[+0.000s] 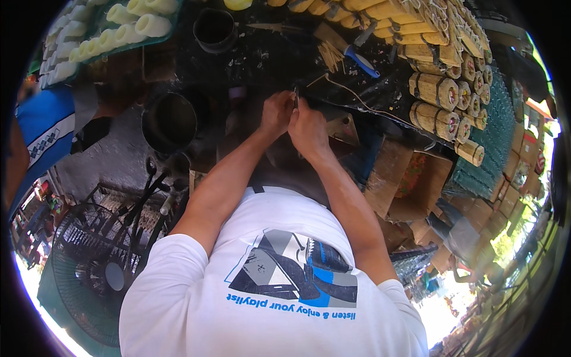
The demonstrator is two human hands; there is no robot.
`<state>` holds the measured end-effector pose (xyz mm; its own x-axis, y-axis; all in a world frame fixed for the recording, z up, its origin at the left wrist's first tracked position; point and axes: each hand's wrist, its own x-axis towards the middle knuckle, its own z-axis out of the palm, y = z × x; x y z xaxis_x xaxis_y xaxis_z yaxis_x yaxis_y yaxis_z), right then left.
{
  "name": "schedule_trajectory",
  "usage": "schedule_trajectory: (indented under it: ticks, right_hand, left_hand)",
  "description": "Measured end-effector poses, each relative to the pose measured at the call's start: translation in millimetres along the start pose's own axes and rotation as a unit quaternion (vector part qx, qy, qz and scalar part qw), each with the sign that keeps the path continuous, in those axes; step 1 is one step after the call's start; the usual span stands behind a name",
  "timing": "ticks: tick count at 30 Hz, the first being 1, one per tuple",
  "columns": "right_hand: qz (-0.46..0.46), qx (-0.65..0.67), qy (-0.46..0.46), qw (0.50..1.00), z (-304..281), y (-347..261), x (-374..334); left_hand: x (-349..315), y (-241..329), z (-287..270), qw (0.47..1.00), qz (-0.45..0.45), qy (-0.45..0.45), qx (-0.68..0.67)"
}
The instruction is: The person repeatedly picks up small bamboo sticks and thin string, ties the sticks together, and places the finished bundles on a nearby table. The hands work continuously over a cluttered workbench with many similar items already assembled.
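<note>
Over the near edge of the black worktable, my left hand and my right hand meet, fingers bent in a pinch. A small, thin, dark piece stands up between the fingertips, too small to name. Which hand holds it is hard to make out, since the fingers cover most of it. Beyond them on the table lie a bundle of thin wooden sticks, a blue-handled tool and a pointed metal tool. A length of thin cord trails to the right.
Bamboo-like bound cylinders are stacked at the right. An open cardboard box stands below them. A black pot sits at the back, a dark bucket at left. Pale cups fill a tray far left; a fan stands lower left.
</note>
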<state>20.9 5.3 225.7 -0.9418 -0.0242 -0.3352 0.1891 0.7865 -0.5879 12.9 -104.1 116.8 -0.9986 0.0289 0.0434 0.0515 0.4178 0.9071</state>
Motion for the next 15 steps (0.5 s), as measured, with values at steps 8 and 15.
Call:
schedule_trajectory:
  ticks: [8, 15]
  right_hand:
    - [0.004, -0.028, -0.023, 0.999, -2, -2, 4]
    - [0.001, -0.038, -0.035, 0.999, -7, -5, 7]
  left_hand:
    - [-1, -3, 3, 1.000, 0.013, 0.003, 0.001]
    - [-1, -7, 4, 1.000, 0.016, 0.002, -0.004]
